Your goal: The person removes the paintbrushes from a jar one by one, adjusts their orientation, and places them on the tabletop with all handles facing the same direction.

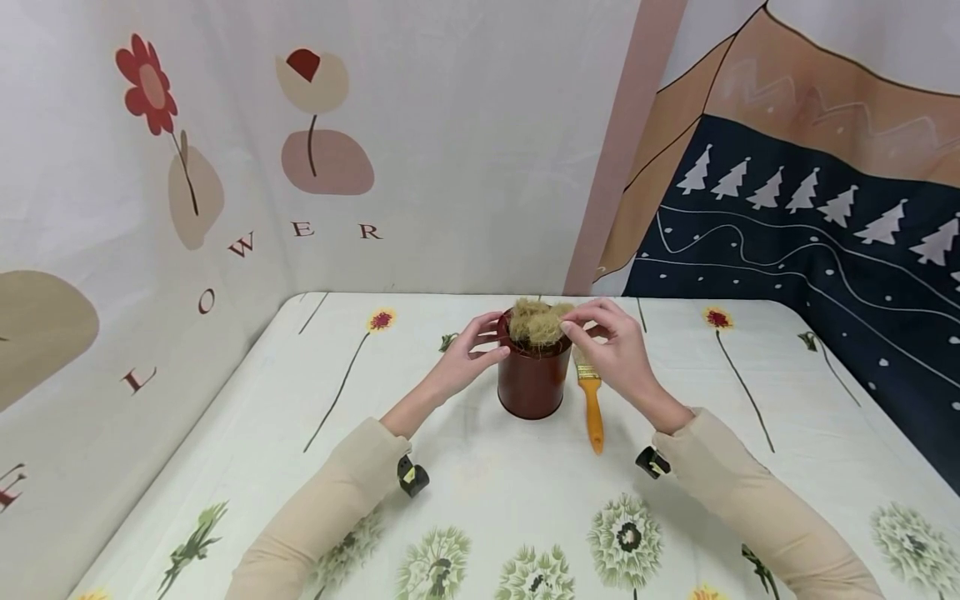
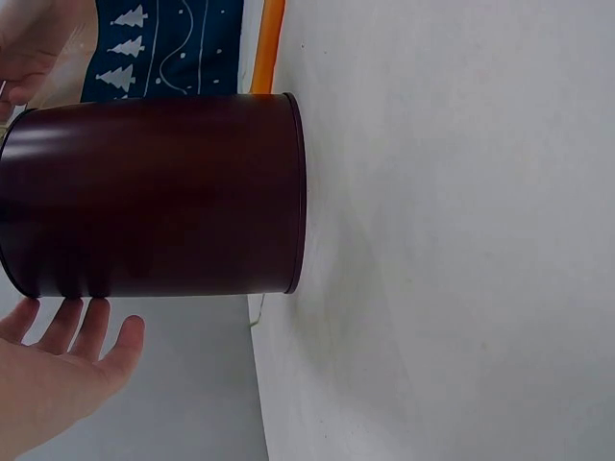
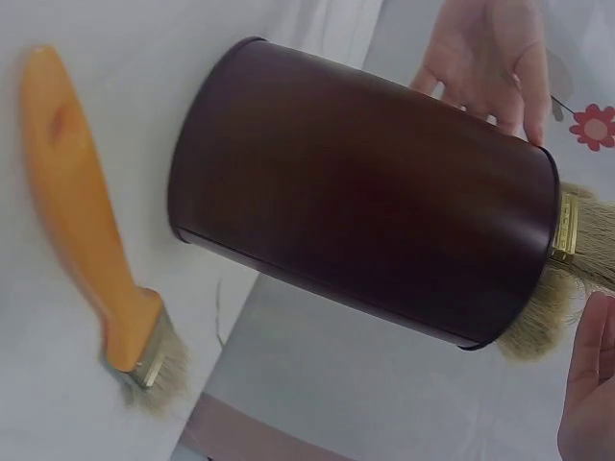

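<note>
- Dark red container point(image 1: 532, 387) upright on the desk point(image 1: 480, 500), mid-scene toward the far edge.
- Bristles point(image 1: 538, 323) rise from its mouth; a gold ferrule point(image 3: 566, 229) shows at the rim.
- Left-hand grip point(image 1: 467, 348): fingers spread, fingertips touching the container's left side.
- Right-hand grip point(image 1: 619, 348): thumb and forefinger pinching the right edge of the bristles.
- Orange-handled brush point(image 1: 593, 410) lies just right, handle near, hair end far.
</note>
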`<state>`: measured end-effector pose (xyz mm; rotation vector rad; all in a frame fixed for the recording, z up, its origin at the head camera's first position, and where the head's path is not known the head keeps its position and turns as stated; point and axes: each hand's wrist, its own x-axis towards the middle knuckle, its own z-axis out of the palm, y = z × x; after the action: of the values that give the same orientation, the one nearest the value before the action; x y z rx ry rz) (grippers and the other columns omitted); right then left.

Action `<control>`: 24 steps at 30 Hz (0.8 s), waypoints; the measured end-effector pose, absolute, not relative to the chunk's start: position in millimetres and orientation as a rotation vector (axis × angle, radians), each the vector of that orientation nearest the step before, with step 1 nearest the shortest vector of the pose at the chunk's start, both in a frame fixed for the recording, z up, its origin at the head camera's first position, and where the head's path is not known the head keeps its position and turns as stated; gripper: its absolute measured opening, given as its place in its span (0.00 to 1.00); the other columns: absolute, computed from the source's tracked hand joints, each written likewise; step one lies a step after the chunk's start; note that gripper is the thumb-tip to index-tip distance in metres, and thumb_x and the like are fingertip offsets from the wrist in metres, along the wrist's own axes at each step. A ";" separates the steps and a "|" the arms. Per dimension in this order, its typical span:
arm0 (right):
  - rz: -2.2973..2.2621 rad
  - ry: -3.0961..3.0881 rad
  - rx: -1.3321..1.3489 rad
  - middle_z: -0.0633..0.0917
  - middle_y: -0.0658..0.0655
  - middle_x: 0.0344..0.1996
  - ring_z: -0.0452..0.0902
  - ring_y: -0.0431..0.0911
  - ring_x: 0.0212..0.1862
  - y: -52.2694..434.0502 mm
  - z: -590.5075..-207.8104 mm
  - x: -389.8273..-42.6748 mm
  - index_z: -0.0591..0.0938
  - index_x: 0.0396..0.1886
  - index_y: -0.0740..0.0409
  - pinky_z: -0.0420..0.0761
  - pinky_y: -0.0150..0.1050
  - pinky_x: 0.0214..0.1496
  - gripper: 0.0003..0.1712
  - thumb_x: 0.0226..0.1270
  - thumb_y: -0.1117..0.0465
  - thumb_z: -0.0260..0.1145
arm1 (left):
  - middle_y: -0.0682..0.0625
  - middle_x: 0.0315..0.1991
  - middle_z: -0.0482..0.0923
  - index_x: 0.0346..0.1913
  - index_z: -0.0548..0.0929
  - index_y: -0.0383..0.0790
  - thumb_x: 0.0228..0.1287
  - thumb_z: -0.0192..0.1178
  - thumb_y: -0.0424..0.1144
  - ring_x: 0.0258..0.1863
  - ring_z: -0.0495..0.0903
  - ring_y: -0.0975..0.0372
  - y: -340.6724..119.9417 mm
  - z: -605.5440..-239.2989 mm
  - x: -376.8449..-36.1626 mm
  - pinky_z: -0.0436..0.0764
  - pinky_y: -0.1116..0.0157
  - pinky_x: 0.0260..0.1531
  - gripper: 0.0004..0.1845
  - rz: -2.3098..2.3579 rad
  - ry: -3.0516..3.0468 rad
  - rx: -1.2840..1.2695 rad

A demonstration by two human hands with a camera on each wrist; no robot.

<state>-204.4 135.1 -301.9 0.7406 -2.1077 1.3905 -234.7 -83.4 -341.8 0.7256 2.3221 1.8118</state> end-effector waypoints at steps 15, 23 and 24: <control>1.444 -2.037 0.701 0.79 0.62 0.32 0.74 0.39 0.32 142.0 -286.2 -211.4 0.77 0.34 0.72 0.75 0.28 0.33 0.05 0.58 0.75 0.57 | 0.39 0.60 0.59 0.65 0.55 0.35 0.62 0.53 0.35 0.57 0.61 0.52 -82.9 -342.5 -235.1 0.65 0.58 0.53 0.30 1.816 2.320 0.719; 1.449 -1.982 0.663 0.80 0.59 0.34 0.74 0.39 0.38 153.0 -284.7 -226.3 0.78 0.36 0.70 0.74 0.28 0.39 0.07 0.59 0.71 0.59 | 0.39 0.59 0.60 0.65 0.55 0.35 0.62 0.54 0.35 0.57 0.62 0.51 -82.9 -342.2 -235.1 0.66 0.58 0.52 0.30 1.825 2.320 0.723; 1.462 -1.973 0.665 0.80 0.59 0.34 0.74 0.39 0.37 152.5 -281.7 -224.4 0.78 0.36 0.71 0.74 0.28 0.39 0.07 0.59 0.72 0.59 | 0.39 0.59 0.60 0.65 0.55 0.35 0.62 0.54 0.35 0.57 0.62 0.51 -82.8 -342.2 -235.2 0.66 0.58 0.52 0.30 1.823 2.321 0.721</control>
<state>-224.4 152.5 -281.7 0.6648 -1.9728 1.4615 -235.2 -82.8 -342.2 0.7211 2.3208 1.8234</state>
